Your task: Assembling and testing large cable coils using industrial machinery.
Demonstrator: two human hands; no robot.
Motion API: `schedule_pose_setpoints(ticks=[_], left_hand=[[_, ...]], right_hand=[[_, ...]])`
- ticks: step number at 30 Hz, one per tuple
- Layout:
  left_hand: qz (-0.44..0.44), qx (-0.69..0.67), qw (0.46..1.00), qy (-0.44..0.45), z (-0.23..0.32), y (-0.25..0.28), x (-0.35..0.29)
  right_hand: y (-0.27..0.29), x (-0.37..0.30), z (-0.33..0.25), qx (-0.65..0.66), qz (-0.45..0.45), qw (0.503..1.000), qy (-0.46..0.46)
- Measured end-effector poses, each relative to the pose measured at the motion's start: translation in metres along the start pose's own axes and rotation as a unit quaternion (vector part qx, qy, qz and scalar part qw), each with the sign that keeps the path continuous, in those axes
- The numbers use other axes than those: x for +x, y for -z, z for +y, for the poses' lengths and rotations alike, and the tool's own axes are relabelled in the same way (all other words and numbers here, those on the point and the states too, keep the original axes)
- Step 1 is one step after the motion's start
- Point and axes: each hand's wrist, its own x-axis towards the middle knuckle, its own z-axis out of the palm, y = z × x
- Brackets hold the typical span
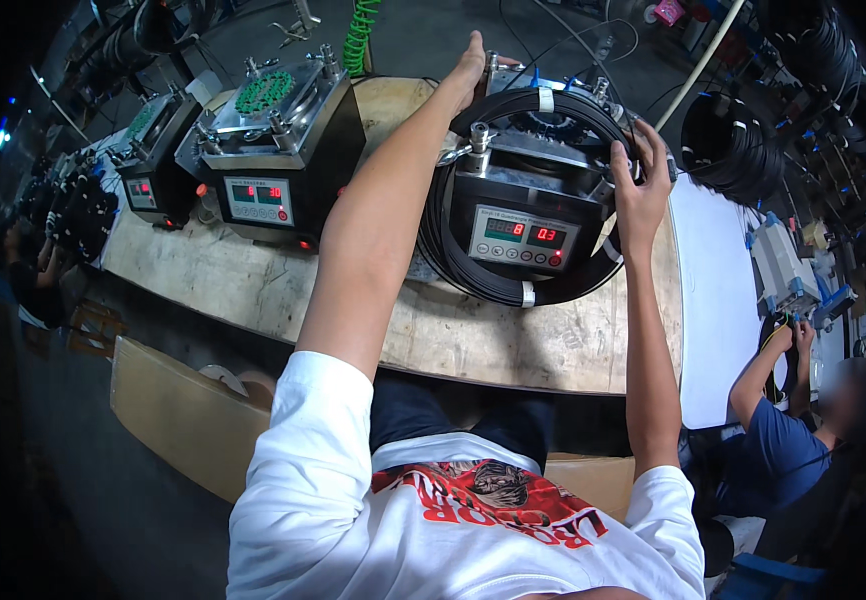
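Note:
A black coil of cable (481, 292) with white tape bands hangs around the front of a dark benchtop machine (468, 190) with a lit red digit display. My left hand (467, 75) reaches to the machine's far left corner post. Its thumb sticks up, and its other fingers are partly hidden behind the post. At the right side of the coil is my right hand (641, 190), thumb and fingers spread and slightly bent over the machine's near right corner. Whether it touches the coil or only the corner, I cannot tell. A metal clamp post (479, 140) stands at the near left corner.
Two similar machines (273, 150) (150, 150) stand to the left on the wooden bench (573, 350). A cardboard box (183, 415) sits below its front edge. More black cable coils (733, 150) hang at the right. A co-worker in a blue shirt (778, 455) works at the lower right.

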Motion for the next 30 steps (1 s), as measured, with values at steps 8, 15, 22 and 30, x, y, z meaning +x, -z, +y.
schedule_pose_setpoints(ticks=[8, 15, 22, 30], left_hand=[[0.124, 0.038, 0.966, -0.222, -0.01, 0.028, -0.041], [0.183, 0.335, 0.778, -0.499, -0.019, 0.005, -0.208], [0.13, 0.531, 0.685, -0.482, -0.037, -0.001, -0.249], [0.179, 0.57, 0.664, -0.45, -0.015, -0.011, -0.259]], right_hand=[[-0.005, 0.004, 0.022, 0.007, 0.017, 0.997, 0.069], [0.0, 0.002, 0.023, 0.006, 0.035, 0.995, 0.089], [-0.001, -0.003, 0.02, 0.016, 0.043, 0.996, 0.08], [0.0, -0.003, 0.021, -0.008, 0.053, 0.995, 0.09]])
